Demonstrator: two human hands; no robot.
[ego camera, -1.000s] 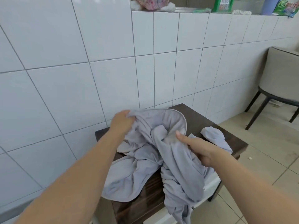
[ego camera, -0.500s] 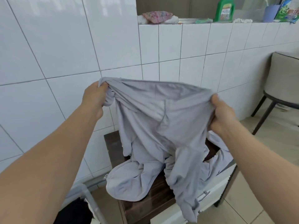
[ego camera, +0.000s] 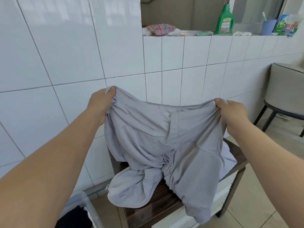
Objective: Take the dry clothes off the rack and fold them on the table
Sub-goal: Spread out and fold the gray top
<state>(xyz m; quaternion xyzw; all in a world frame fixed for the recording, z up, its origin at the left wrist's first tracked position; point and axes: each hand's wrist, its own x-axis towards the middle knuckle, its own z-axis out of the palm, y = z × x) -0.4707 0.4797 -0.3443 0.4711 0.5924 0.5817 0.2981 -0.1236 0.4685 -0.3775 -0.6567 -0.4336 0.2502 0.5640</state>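
A: Trousers (ego camera: 164, 145) are hanging by the waistband between two grips: the left hand (ego camera: 100, 104) is clenching the left corner, the right hand (ego camera: 230, 112) is pinching the right corner, each curled round the cloth.

B: And which way is the long axis running?

A: Straight down from both grips. The waistband is stretching left to right, sagging a little in the middle; the legs are dropping below it and bunching on the dark tabletop (ego camera: 158, 206), the left leg end lying near the left edge, the right one trailing over the near edge.

B: So neither hand is nearer?

A: They are standing about level, the left slightly higher. The laying-flat probably depends on lowering the waistband toward the far side.
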